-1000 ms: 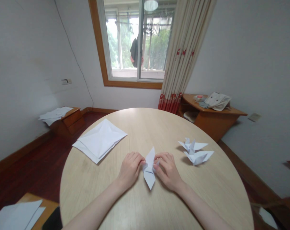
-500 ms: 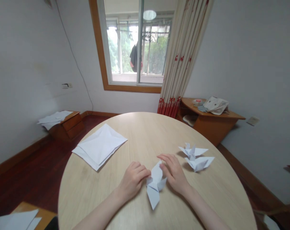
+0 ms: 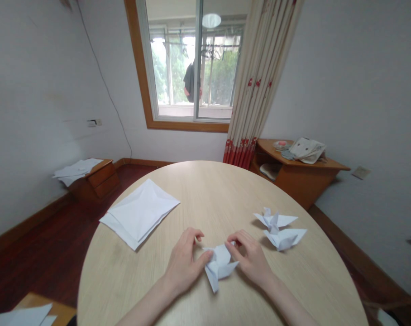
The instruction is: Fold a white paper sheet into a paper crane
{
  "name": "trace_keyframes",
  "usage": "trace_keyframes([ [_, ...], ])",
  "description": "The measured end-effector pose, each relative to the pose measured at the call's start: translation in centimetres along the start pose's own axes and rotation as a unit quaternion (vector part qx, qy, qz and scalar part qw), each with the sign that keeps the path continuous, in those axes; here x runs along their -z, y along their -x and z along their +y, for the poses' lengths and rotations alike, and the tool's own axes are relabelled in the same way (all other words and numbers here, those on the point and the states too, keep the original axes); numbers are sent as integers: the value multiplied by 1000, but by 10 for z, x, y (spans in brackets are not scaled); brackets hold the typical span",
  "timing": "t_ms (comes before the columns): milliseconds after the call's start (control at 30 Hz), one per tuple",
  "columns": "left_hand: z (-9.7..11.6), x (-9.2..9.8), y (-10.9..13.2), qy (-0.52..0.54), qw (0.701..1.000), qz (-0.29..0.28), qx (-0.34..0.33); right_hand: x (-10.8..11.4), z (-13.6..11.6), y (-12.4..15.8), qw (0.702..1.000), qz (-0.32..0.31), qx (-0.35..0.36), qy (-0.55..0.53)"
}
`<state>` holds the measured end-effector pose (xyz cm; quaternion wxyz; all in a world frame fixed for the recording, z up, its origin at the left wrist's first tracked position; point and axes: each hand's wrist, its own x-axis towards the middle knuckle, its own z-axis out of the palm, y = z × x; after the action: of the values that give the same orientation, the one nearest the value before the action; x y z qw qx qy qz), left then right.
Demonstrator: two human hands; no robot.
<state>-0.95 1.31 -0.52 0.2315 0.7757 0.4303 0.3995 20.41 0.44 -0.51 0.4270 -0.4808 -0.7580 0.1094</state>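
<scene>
- Near the round, pale wood-grain desk's front, a folded white paper lies between the two hands.
- The left hand has its thumb on the paper's left side, its grip parted, fingers curled clear.
- The right hand has its grip closed, thumb and fingertips pinching the paper's upper right edge.
- On the right of the desk, two pointed paper figures sit close together; on the left, creased white sheets lie stacked.
- Dark red floor surrounds the desk.
- Beyond, a low wooden cabinet carries papers at left; a wooden corner unit holds a pale cloth bag at right.
- At the back, a cream-and-red curtain hangs beside a wood-framed sliding window, with greenery outside.
</scene>
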Motion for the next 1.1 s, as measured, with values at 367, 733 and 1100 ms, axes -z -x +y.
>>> trace_keyframes([
  [367,20,23,-4,-7,917,-300,264,1,-5,1,997,30,-69,-32],
  [733,11,39,-14,79,936,-235,249,33,-33,-10,960,-48,-160,-227],
  [1100,45,55,-53,176,935,-220,217,106,-39,-33,973,-17,-208,-102],
])
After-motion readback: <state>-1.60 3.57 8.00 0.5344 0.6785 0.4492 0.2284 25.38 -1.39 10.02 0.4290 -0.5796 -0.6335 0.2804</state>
